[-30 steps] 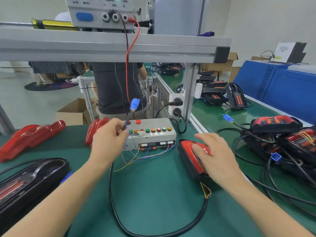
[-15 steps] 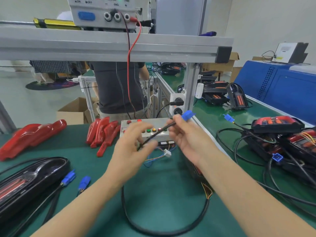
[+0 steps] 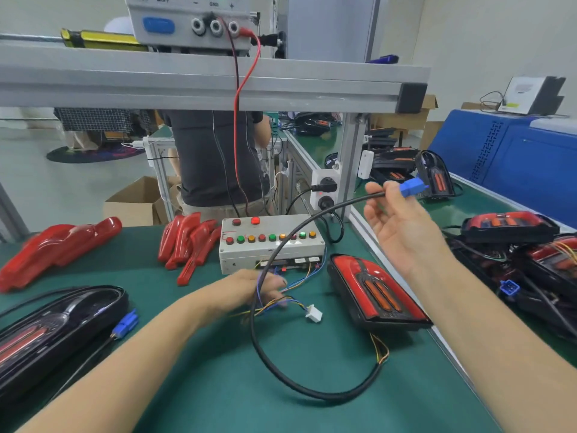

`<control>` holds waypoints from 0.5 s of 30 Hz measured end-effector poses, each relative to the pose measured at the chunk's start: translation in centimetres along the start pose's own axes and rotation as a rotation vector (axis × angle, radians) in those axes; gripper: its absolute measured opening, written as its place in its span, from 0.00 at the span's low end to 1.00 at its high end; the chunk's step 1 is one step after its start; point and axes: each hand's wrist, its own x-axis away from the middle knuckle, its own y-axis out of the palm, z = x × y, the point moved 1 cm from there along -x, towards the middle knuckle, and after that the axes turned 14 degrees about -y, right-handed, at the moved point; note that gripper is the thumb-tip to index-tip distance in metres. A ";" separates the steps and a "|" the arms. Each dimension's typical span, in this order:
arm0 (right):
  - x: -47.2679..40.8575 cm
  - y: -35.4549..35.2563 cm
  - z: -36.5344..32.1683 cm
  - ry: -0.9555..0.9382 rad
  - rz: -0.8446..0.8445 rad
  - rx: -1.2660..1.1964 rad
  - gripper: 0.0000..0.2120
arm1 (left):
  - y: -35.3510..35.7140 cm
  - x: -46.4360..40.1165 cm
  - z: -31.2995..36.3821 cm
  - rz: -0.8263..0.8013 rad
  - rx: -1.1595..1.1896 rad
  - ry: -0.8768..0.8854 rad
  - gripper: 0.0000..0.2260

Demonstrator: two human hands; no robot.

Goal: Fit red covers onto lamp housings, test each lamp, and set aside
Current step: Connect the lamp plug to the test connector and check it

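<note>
Two hands up: my right hand (image 3: 402,226) pinches the blue plug (image 3: 412,186) in its fingers above the covered lamp (image 3: 374,292) on the counter (image 3: 218,385); my left hand (image 3: 249,292) is blurred, its grip I cannot tell

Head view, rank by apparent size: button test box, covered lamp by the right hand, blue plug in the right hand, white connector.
1-2. Button test box and covered lamp: look alike; lamp sits nearer, so unranked.
3. Blue plug, pinched by the right hand.
4. White connector, slightly smaller than the plug.
</note>
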 end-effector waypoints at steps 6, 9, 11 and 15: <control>-1.4 -2.2 -1.3 0.000 0.038 -0.019 0.11 | -1.1 -0.5 -0.7 -0.066 0.156 0.043 0.16; -2.2 -3.7 -2.2 -0.030 0.114 -0.056 0.05 | -1.0 -0.6 -0.8 -0.125 -0.043 0.014 0.23; -2.5 -4.8 -2.8 -0.060 0.166 -0.033 0.05 | -1.0 -0.1 -0.7 -0.162 -0.127 0.041 0.19; -2.5 -6.8 -3.7 -0.111 0.181 0.105 0.06 | -1.7 0.6 -0.1 0.036 -0.535 0.045 0.17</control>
